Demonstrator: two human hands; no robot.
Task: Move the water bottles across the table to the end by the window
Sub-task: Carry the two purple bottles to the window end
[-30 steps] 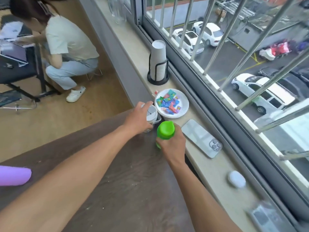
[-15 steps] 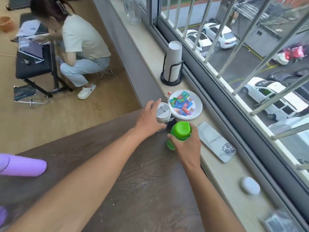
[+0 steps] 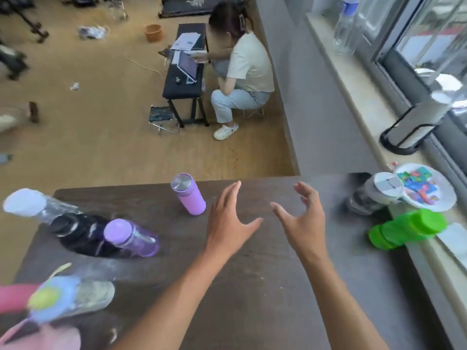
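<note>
My left hand [image 3: 228, 221] and my right hand [image 3: 303, 221] hover empty over the middle of the dark table [image 3: 252, 286], fingers spread. By the window end stand a green bottle [image 3: 406, 229] and a grey-lidded clear bottle [image 3: 376, 194]. A lilac flask [image 3: 189, 194] stands just left of my left hand. At the left end are a purple-capped bottle [image 3: 131, 237], a black bottle [image 3: 75, 231], a white-capped clear bottle [image 3: 32, 205] and a blue-lidded bottle [image 3: 73, 298]. A pink bottle [image 3: 15, 298] is cut off at the left edge.
On the windowsill [image 3: 361, 102] sit a plate of coloured pieces [image 3: 429, 190], a stack of paper cups in a black holder [image 3: 414, 125] and a tall clear bottle [image 3: 347, 24]. A person crouches at a small black bench [image 3: 184, 84] on the floor beyond the table.
Both hands have let go of the grey-lidded and green bottles at the window end and moved left to the table's middle. The view has swung left, showing the other bottles.
</note>
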